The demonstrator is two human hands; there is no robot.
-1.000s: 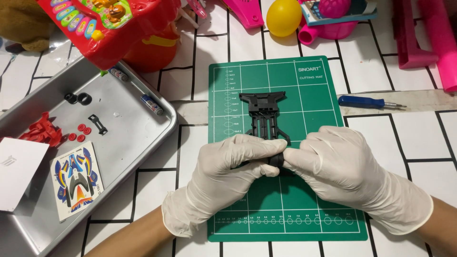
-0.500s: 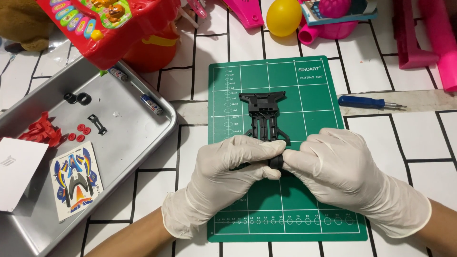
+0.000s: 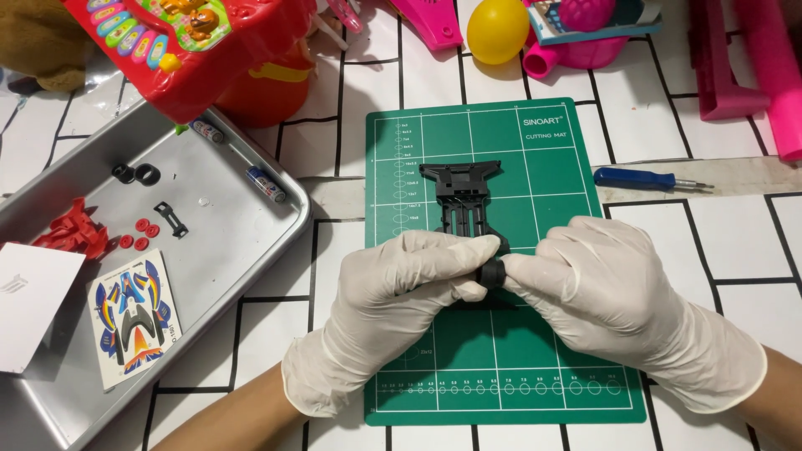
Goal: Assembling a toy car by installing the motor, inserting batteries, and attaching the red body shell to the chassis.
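Both hands wear white gloves and meet over a green cutting mat point(image 3: 551, 351). My left hand point(image 3: 401, 292) and my right hand point(image 3: 601, 288) pinch a small black wheel point(image 3: 491, 274) between their fingertips. It is at the near end of a black toy car chassis point(image 3: 464, 196), which lies flat on the mat. The fingers cover the chassis's near end, so I cannot tell how the wheel sits on it.
A metal tray point(image 3: 234, 242) at left holds red parts point(image 3: 75, 234), two black tyres point(image 3: 136, 174), a small black piece point(image 3: 170, 219), two batteries point(image 3: 266, 184), and a sticker sheet point(image 3: 129, 321). A blue screwdriver point(image 3: 639, 178) lies right of the mat. Colourful toys crowd the far edge.
The hands have barely shifted. The black wheel now shows a little more between the fingertips than a second ago.
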